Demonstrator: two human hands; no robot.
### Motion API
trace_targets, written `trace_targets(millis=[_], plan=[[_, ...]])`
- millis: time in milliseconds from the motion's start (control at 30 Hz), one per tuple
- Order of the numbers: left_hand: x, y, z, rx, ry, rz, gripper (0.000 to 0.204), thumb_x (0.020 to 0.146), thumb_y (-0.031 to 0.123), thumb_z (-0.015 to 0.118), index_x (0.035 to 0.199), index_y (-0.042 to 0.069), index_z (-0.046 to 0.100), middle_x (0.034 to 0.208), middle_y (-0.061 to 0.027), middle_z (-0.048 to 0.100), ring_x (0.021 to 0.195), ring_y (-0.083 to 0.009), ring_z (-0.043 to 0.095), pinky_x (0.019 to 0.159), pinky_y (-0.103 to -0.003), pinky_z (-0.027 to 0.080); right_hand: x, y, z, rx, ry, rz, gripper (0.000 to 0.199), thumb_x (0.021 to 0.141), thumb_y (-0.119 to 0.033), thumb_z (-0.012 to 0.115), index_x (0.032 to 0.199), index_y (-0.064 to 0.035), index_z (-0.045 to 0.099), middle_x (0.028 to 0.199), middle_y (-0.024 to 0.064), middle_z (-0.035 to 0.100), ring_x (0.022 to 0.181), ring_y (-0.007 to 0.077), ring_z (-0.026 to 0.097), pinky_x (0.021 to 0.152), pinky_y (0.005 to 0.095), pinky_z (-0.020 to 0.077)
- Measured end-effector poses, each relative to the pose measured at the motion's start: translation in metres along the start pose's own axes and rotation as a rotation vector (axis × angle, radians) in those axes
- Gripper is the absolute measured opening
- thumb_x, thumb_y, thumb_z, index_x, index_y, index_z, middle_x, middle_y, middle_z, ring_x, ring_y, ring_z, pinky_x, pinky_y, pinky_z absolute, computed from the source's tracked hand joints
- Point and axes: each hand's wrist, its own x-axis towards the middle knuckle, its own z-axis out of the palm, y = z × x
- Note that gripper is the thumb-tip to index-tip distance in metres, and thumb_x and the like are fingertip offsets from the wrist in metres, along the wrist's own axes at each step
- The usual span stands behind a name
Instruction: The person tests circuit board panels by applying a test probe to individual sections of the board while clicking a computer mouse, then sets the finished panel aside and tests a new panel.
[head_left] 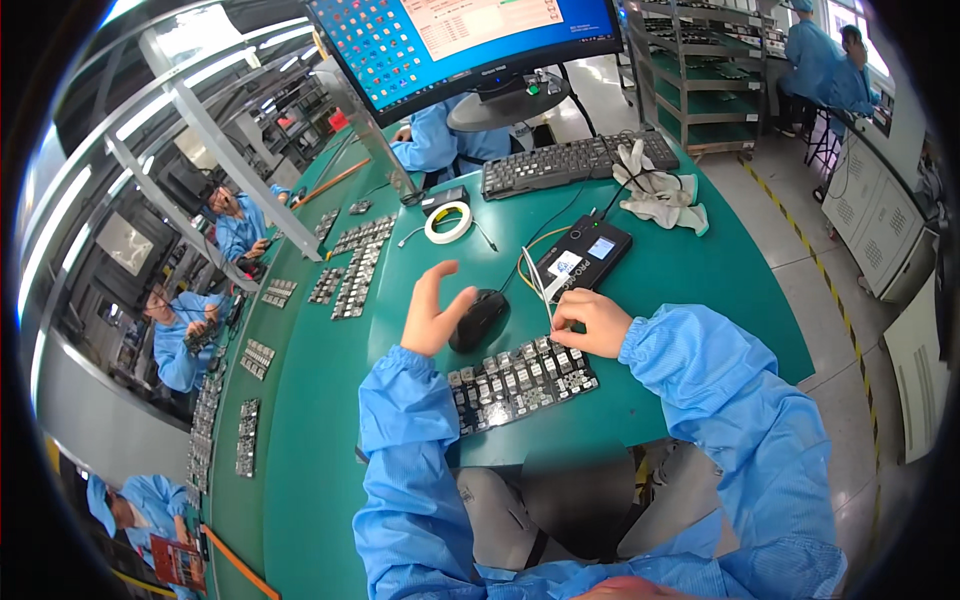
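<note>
Panel of small circuit boards (522, 382): laid flat near front edge of green tabletop (745, 300), between both forearms. Right hand (595, 325): at upper edge of panel, thumb and forefinger pinching lower end of pale cable (538, 277). Left hand (427, 315): raised beyond upper left corner of panel, thumb and fingers spread apart.

Tabletop rounded at right, joined at left to long green bench bearing rows of further boards (362, 265). Tiled floor (805, 270) at right, crossed by yellow-and-black stripe (820, 262); metal rack (710, 85) beyond. Seated along left side: co-workers in blue (180, 330).

Black mouse (480, 320): just beside left hand, between that hand and pale cable. Black device (588, 255) with lit screen: beyond right hand. Tape roll (447, 223): farther back. White gloves (660, 190): against right part of keyboard (560, 168), partly blocking access. Monitor (480, 50): at rear.

Cable tip: covered by fingertips; contact with panel, cannot tell. Left panel edge: partly behind left sleeve (408, 405). Monitor top: cut off. Finest board components: too small to make out.
</note>
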Motion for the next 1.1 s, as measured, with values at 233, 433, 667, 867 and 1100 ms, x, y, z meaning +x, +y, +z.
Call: trace_targets(millis=[233,433,667,867,1100], plan=[[-0.009,-0.024,0.012,-0.215,-0.080,-0.176,0.038,0.089,0.021,0.061,0.122,0.005,0.052,0.116,-0.0077,0.060,0.113,-0.0198,0.053,0.099,-0.037,0.037,-0.002,0.008,0.001,-0.051,0.028,-0.035,0.016,0.077,-0.016,0.072,0.076,-0.0057,0.060,0.086,0.0046,0.054,0.084,0.0234,0.053,0.077,0.0350,0.0445],[-0.009,-0.016,0.021,-0.033,-0.107,0.000,0.042,0.086,0.022,0.063,0.121,0.003,0.052,0.120,-0.0139,0.054,0.115,-0.0287,0.049,0.099,-0.036,0.036,0.003,0.007,0.000,-0.030,-0.011,-0.009,0.015,0.078,-0.017,0.071,0.076,-0.0060,0.060,0.087,0.0058,0.054,0.086,0.0250,0.052,0.080,0.0362,0.0441],[-0.005,-0.016,0.028,0.079,-0.176,0.148,0.047,0.079,0.019,0.068,0.119,0.001,0.051,0.120,-0.0175,0.051,0.113,-0.0348,0.048,0.100,-0.039,0.037,0.006,0.004,-0.009,-0.118,-0.060,-0.100,0.014,0.076,-0.021,0.071,0.076,-0.0099,0.062,0.088,0.0037,0.055,0.087,0.0255,0.051,0.079,0.0370,0.0419],[-0.015,-0.019,0.031,0.074,-0.190,0.140,0.053,0.078,0.019,0.070,0.123,0.000,0.048,0.123,-0.0195,0.050,0.115,-0.0368,0.047,0.100,-0.040,0.037,0.001,0.007,-0.001,-0.083,-0.063,-0.112,0.013,0.076,-0.021,0.071,0.075,-0.0109,0.062,0.087,0.0028,0.055,0.086,0.0258,0.051,0.077,0.0368,0.0407],[-0.016,-0.013,0.027,0.068,-0.211,0.102,0.058,0.080,0.023,0.069,0.128,0.001,0.044,0.122,-0.0204,0.052,0.115,-0.0359,0.048,0.099,-0.040,0.038,-0.001,0.003,-0.001,-0.073,-0.085,-0.075,0.014,0.079,-0.020,0.070,0.077,-0.0081,0.062,0.088,0.0038,0.056,0.087,0.0259,0.052,0.080,0.0371,0.0425]])
